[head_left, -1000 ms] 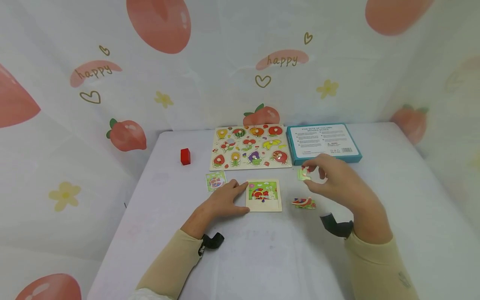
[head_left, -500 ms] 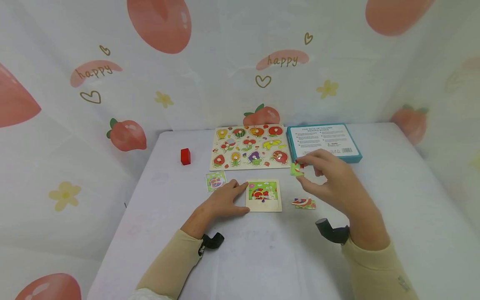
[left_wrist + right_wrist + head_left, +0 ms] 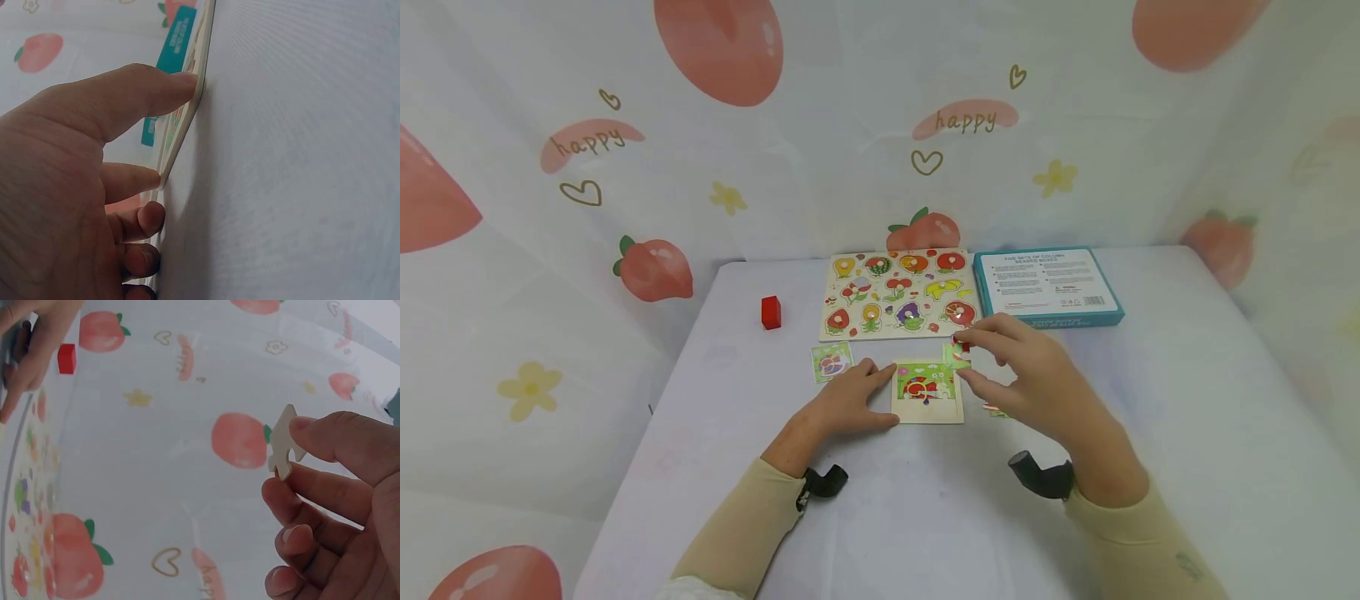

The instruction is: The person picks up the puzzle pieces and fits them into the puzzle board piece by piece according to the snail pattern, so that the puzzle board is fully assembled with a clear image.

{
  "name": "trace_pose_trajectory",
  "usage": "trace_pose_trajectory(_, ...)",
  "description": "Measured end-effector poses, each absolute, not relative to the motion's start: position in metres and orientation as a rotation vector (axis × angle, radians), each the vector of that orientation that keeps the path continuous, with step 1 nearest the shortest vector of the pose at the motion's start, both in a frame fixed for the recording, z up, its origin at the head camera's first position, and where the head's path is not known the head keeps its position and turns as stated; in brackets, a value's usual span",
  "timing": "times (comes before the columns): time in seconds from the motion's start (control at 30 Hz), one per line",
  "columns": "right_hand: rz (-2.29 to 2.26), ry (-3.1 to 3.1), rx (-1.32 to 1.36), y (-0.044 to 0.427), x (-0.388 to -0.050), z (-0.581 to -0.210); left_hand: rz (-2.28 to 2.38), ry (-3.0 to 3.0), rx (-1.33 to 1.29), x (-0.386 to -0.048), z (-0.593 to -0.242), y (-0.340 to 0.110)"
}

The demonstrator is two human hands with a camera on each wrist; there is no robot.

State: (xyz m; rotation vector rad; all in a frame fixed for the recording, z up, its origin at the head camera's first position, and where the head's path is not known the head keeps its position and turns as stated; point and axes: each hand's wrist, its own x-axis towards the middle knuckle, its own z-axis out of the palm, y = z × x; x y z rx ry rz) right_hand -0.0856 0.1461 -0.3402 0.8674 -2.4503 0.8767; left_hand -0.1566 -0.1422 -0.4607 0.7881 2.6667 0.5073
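In the head view, a small square wooden puzzle board [image 3: 928,413] lies mid-table, its upper part filled with a colourful picture and its lower strip bare wood. My left hand [image 3: 847,402] rests at its left side, thumb and index finger touching the edge near the two left corners. My right hand [image 3: 1026,375] pinches a jigsaw piece [image 3: 957,355] with a green and red print between thumb and fingers, raised over the board's upper right corner. The right wrist view shows the plain wooden back of this piece [image 3: 284,440]. Partly behind the right hand lie more loose pieces [image 3: 995,410].
A printed picture card [image 3: 831,362] lies left of the board. Farther back are a fruit knob puzzle [image 3: 887,304] and a teal and white box [image 3: 1045,283]. Toward the left stands a red block [image 3: 771,312]. A fruit-print curtain [image 3: 820,150] hangs behind the table.
My right hand has carried the jigsaw piece leftward from beside the teal box to above the board's upper right corner. The left hand and the board have stayed put.
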Motion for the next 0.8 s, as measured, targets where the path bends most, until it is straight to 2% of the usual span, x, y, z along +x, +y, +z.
trace_pose_trajectory(0.33,0.871,-2.480,1.006,0.118,-0.097,-0.364,0.520,2.663,0.797,-0.157,-0.461,-0.144)
trace_pose_trajectory(0.8,0.819,-2.616,1.049,0.099,-0.112,-0.398,0.518,2.665,0.810,-0.157,-0.461,-0.143)
